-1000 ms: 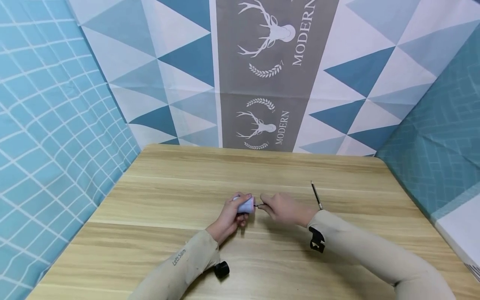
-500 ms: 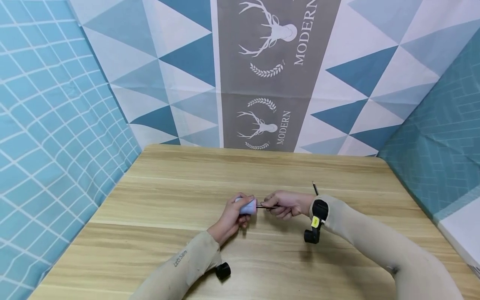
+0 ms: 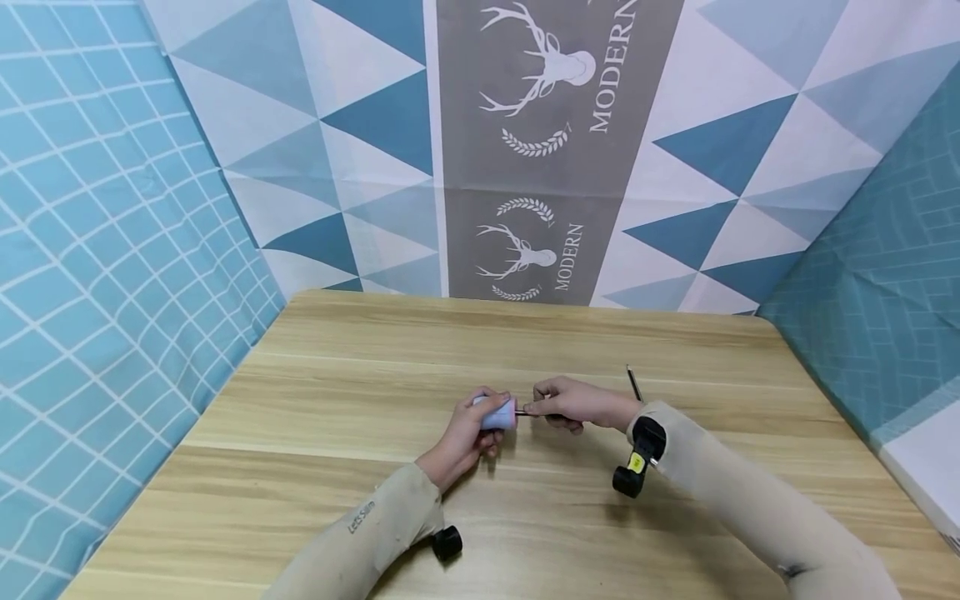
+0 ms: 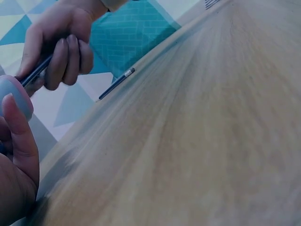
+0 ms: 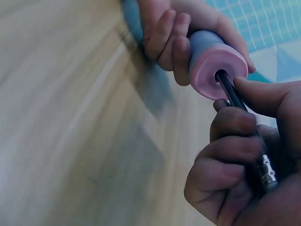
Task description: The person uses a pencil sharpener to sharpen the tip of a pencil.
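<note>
My left hand (image 3: 459, 435) grips a pale blue pencil sharpener (image 3: 492, 413) a little left of the right hand, over the middle of the table. Its pink end (image 5: 207, 80) faces right and has a round hole. Into that hole runs a dark pencil (image 5: 232, 92) with a silvery marked band near its other end. My right hand (image 3: 573, 402) pinches the pencil between thumb and forefinger close to the pink end, the other fingers curled along it. The tip inside the sharpener is hidden. In the left wrist view the sharpener (image 4: 16, 96) shows only in part.
A second dark pencil (image 3: 633, 383) lies on the wooden table (image 3: 360, 350), just beyond the right wrist. Patterned cloth (image 3: 375, 183) hangs along the table's back and sides. A white object (image 3: 922, 458) stands at the right edge.
My right hand has turned about the pencil, first rolling its wrist camera into fuller view, then shifting slightly with thumb and forefinger near the sharpener. My left hand stays nearly still.
</note>
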{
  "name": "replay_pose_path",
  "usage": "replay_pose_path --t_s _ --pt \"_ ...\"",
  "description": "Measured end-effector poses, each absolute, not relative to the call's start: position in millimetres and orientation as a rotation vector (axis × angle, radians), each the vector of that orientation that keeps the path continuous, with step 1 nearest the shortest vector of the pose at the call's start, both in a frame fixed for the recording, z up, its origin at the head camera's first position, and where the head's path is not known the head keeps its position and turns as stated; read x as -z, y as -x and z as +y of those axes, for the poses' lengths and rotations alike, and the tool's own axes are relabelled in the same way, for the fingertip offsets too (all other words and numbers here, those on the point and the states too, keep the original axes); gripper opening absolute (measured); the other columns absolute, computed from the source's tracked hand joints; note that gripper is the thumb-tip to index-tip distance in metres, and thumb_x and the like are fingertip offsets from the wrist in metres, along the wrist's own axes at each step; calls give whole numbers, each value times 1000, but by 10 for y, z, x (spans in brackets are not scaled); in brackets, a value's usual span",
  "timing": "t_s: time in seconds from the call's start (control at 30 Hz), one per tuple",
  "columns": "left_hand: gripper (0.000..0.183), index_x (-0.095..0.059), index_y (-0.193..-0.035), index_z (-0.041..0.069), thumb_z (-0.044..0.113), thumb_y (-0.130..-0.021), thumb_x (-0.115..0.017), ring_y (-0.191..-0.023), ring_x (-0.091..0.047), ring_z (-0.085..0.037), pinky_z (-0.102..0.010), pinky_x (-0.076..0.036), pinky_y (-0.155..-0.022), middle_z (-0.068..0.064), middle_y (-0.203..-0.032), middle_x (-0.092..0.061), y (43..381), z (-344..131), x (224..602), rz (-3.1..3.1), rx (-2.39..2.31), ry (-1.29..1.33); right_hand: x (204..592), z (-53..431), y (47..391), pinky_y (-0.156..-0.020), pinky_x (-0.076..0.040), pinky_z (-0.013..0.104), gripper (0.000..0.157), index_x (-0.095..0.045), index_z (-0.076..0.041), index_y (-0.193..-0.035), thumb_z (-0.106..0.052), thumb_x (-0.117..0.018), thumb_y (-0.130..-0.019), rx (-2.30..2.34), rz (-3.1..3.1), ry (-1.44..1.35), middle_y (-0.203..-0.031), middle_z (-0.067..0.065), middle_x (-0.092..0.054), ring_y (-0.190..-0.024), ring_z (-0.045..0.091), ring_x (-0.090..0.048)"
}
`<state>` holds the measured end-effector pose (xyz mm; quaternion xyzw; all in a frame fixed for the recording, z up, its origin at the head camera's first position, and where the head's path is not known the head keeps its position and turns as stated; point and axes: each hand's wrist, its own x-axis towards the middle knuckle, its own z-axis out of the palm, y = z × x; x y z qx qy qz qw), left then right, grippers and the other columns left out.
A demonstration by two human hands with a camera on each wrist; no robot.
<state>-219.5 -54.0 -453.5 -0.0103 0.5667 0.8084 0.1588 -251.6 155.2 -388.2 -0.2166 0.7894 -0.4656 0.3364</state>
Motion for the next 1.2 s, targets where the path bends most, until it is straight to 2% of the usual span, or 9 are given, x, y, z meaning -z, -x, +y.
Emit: replay_pose_path --t_s 0.2,0.4,0.5,0.63,0.77,0.93,1.1,1.13,1.2 --pt "18 -57 -83 17 30 -91 -67 -43 -42 -8 -22 -37 -39 -4 -68 -57 2203 -555 4535 1616 -2313 26 3813 1584 2404 -52 -42 25 21 -59 -8 -98 -25 -70 -94 861 2576 1158 -72 -7 -54 -58 6 -45" --pt "16 -59 -83 17 28 -91 -67 -43 -43 -8 -22 -37 -38 -4 -67 -56 2199 -538 4538 1604 -2328 18 3857 1656 2349 -60 -49 21 15 -57 -10 -89 -8 -72 -91 462 2794 1848 -80 -5 -56 -68 5 -53" --pt "16 -59 -82 17 28 -91 -66 -42 -43 -8 -22 -37 -38 -3 -66 -57 2202 -538 4539 1593 -2332 26 3921 1669 2362 -54 -47 20 14 -55 -9 -88 -10 -55 -102 101 2860 2187 -77 -3 -54 -64 7 -51" --pt "16 -60 -83 17 29 -91 -67 -42 -43 -8 -22 -38 -38 -3 -66 -59 2199 -544 4532 1597 -2323 39 4040 1646 2407 -44 -40 21 37 -51 -8 -87 -17 -24 -111 -476 2944 2497 -71 -2 -52 -54 10 -44" --pt "18 -58 -82 17 29 -90 -68 -42 -42 -8 -22 -37 -38 -4 -64 -57 2198 -548 4532 1613 -2324 44 4161 1619 2449 -42 -36 22 39 -47 -9 -86 -15 -17 -111 -655 2979 2546 -63 -2 -47 -47 9 -37" --pt "19 -57 -79 16 27 -89 -69 -41 -41 -8 -22 -37 -37 -3 -61 -55 2198 -536 4531 1623 -2335 47 4170 1593 2428 -39 -30 20 38 -42 -8 -87 -13 -13 -110 -395 2933 2377 -56 -4 -40 -44 6 -31" --pt "20 -57 -77 17 28 -89 -68 -40 -42 -8 -22 -37 -36 -2 -61 -55 2202 -533 4531 1628 -2336 55 4046 1543 2371 -41 -31 16 18 -42 -10 -89 -13 -46 -106 169 2774 1882 -57 -10 -36 -45 1 -34" --pt "20 -57 -77 17 28 -89 -68 -41 -42 -8 -22 -37 -36 -2 -62 -54 2201 -534 4532 1629 -2334 58 4024 1533 2368 -42 -33 16 17 -43 -10 -89 -11 -52 -103 276 2738 1795 -57 -11 -36 -46 1 -36" --pt "20 -58 -78 17 29 -90 -68 -41 -42 -8 -21 -37 -37 -3 -64 -55 2200 -538 4536 1626 -2328 67 3988 1512 2370 -43 -35 17 19 -43 -10 -87 -9 -56 -101 472 2664 1664 -59 -11 -37 -47 0 -38"
